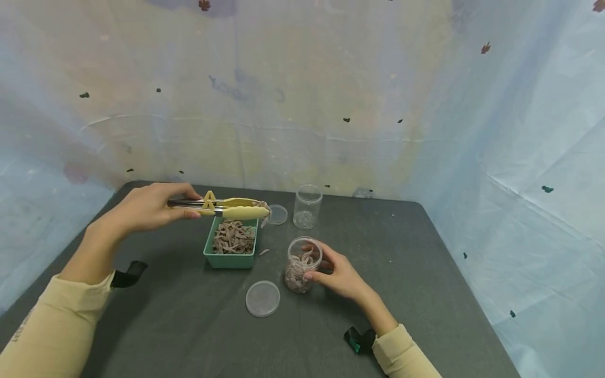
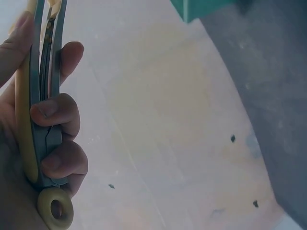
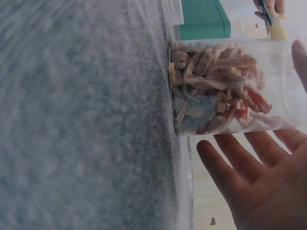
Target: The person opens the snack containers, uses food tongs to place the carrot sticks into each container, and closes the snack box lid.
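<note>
My left hand [image 1: 153, 207] holds yellow-and-metal tongs [image 1: 242, 212] level above a green tub [image 1: 230, 261]. Between the tong tips are a few brownish-grey strips, one hanging down. The tub is heaped with similar strips [image 1: 233, 237]. In the left wrist view, fingers wrap the handles of the tongs [image 2: 28, 120]. My right hand [image 1: 344, 275] holds a clear jar [image 1: 295, 270] near its rim, thumb on one side and fingers on the other. Lidless, this jar stands on the table, partly filled with strips [image 3: 218, 88], as the right wrist view shows.
A second clear jar [image 1: 307, 207] stands open farther back. One round clear lid [image 1: 278, 215] lies beside it, another lid [image 1: 262, 298] nearer me. A loose strip [image 1: 263, 252] lies right of the tub on the dark table [image 1: 198, 325]. Patterned sheeting [image 1: 293, 94] hangs behind.
</note>
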Available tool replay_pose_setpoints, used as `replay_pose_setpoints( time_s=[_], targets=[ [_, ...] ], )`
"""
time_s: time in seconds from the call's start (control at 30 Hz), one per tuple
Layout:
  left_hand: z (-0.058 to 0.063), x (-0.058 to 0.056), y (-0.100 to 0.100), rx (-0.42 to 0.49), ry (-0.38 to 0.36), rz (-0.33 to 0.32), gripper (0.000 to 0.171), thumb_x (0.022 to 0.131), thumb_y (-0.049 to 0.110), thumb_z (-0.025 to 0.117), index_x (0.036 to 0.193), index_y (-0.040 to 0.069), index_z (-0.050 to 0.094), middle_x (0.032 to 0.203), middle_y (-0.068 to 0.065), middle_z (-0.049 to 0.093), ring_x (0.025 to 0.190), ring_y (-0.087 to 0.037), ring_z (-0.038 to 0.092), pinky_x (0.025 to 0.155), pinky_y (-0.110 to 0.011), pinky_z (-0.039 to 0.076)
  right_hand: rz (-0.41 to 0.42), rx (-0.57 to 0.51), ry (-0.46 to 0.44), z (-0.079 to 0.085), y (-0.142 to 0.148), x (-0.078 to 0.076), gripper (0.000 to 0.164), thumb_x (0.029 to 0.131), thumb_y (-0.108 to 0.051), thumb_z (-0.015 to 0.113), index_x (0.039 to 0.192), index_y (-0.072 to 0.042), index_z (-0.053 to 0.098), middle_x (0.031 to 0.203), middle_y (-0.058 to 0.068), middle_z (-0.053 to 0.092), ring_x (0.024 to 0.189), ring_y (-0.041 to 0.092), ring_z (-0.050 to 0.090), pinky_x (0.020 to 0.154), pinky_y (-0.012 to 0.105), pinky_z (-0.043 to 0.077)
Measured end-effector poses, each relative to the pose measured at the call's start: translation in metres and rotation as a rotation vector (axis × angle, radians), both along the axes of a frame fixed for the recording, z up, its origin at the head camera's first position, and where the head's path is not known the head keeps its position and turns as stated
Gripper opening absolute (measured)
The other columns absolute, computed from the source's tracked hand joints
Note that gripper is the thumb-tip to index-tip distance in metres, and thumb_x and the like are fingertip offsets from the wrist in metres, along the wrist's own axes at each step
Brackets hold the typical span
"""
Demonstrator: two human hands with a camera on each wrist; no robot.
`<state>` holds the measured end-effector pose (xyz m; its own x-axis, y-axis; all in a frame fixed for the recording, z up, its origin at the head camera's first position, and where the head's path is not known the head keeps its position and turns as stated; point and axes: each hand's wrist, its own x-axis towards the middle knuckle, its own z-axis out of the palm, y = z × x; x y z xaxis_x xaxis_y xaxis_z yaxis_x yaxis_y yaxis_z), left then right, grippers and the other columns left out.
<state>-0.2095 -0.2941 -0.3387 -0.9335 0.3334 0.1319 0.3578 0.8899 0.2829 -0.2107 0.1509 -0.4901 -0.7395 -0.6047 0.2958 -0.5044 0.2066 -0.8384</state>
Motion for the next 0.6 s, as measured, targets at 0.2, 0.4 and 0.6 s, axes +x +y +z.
replay_pose_setpoints(
  time_s=[0.2, 0.4, 0.6],
  targets=[
    [-0.002, 0.002, 0.014, 0.085, -0.009, -0.019, 0.036, 0.097, 0.050, 0.072, 0.125, 0.027, 0.069, 0.108, 0.001, 0.072, 0.071, -0.016, 0.055, 0.062, -0.037, 0.040, -0.014, 0.006, -0.002, 0.000, -0.001, 0.000, 0.073, 0.094, -0.016, 0.080, 0.158, -0.013, 0.043, 0.146, 0.014, 0.058, 0.129, 0.031, 0.061, 0.101, 0.052, 0.052],
    [-0.008, 0.005, 0.032, 0.163, 0.006, -0.072, 0.037, 0.096, 0.047, 0.074, 0.125, 0.025, 0.069, 0.116, -0.001, 0.073, 0.072, -0.014, 0.059, 0.062, -0.037, 0.041, -0.023, 0.017, -0.022, 0.002, -0.002, 0.001, 0.075, 0.094, -0.015, 0.080, 0.158, -0.008, 0.042, 0.147, 0.014, 0.058, 0.130, 0.030, 0.060, 0.102, 0.052, 0.052],
    [-0.020, 0.007, 0.051, 0.221, 0.018, -0.136, 0.033, 0.095, 0.040, 0.077, 0.124, 0.023, 0.070, 0.117, -0.002, 0.073, 0.080, -0.012, 0.064, 0.067, -0.037, 0.045, -0.023, 0.031, -0.030, 0.004, -0.002, 0.002, 0.075, 0.095, -0.019, 0.080, 0.159, -0.011, 0.041, 0.148, 0.013, 0.057, 0.132, 0.029, 0.060, 0.103, 0.050, 0.051]
  ],
)
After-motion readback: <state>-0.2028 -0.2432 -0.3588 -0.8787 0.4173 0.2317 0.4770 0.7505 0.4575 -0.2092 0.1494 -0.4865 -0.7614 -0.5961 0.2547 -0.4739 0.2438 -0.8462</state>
